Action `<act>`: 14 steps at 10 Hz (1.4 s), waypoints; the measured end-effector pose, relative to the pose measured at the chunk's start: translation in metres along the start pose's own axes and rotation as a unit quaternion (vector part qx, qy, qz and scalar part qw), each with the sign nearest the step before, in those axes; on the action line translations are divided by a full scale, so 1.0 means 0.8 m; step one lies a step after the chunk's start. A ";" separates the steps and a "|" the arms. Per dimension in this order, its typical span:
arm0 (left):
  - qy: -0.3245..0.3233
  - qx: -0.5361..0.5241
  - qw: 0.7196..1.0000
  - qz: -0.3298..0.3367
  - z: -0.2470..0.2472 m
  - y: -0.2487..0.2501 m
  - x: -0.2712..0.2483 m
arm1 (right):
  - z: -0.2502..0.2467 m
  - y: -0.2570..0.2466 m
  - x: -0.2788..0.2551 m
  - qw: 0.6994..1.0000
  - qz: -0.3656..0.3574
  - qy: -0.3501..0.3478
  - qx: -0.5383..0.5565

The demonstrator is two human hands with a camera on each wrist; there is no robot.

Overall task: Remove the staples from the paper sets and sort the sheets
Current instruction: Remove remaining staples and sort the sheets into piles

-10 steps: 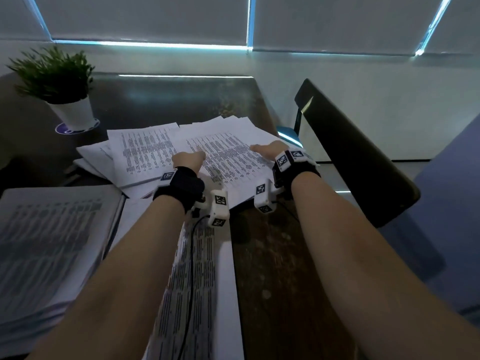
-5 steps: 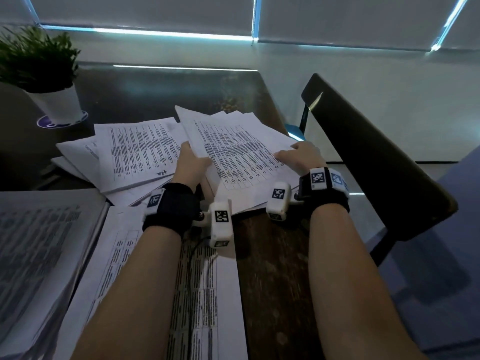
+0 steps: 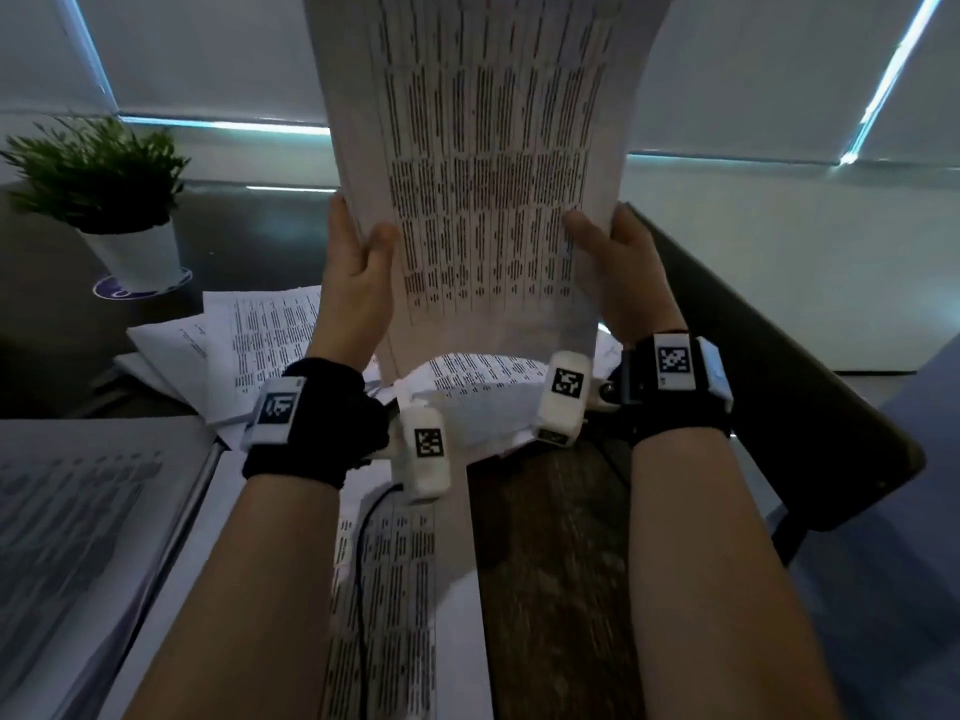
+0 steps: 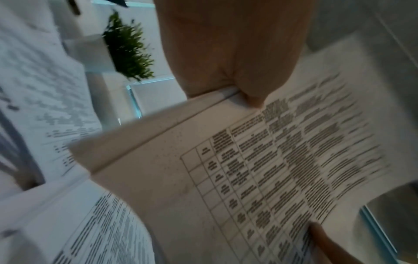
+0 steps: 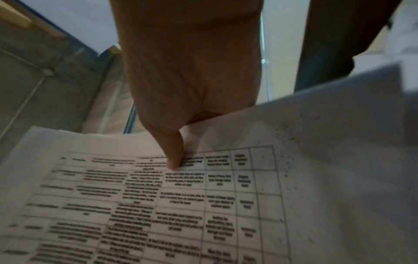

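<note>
The paper set (image 3: pixel 488 163) is cut off at the top edge, its print too blurred to read.

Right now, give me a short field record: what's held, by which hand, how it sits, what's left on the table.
held: paper set, printed tables
left hand: grips its left edge, thumb in front
right hand: grips its right edge, thumb in front
pose: upright, lifted off the table
staple: not visible
on table: loose printed sheets, thick paper stack at left, potted plant far left
</note>
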State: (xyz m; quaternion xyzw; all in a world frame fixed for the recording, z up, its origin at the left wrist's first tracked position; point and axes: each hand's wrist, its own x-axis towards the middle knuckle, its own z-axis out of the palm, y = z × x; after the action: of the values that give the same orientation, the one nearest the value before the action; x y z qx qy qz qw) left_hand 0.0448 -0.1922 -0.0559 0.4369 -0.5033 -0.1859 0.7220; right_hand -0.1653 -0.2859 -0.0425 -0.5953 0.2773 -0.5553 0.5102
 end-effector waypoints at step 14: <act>-0.023 0.075 0.902 -0.424 0.013 -0.080 -0.034 | -0.046 0.044 -0.003 0.889 0.271 -0.005 -0.370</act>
State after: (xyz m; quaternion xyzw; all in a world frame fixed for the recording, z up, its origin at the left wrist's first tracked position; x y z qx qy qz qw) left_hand 0.0351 -0.2125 -0.1222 0.6576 -0.2995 -0.4460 0.5282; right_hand -0.1922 -0.3060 -0.0810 -0.6453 0.6108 -0.2494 0.3851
